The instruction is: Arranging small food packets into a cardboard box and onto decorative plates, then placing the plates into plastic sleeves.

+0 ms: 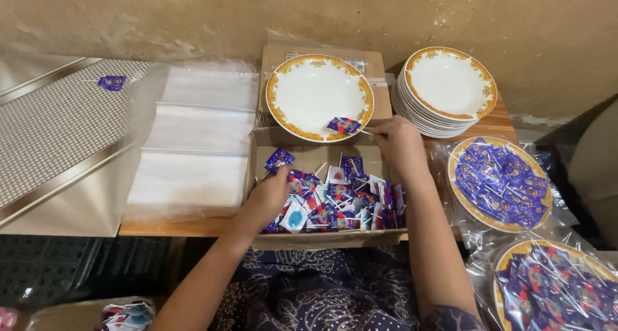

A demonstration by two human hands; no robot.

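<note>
Right hand (398, 141) pinches one flag pick (344, 125) by its stick over the empty plate's (309, 90) 5 o'clock rim. Left hand (273, 193), fingers curled, digs into the box (322, 238) of picks. At 3–5 o'clock two bagged plates (499, 183) already filled; plate stack (447, 90) at 1 o'clock unfilled.
</note>
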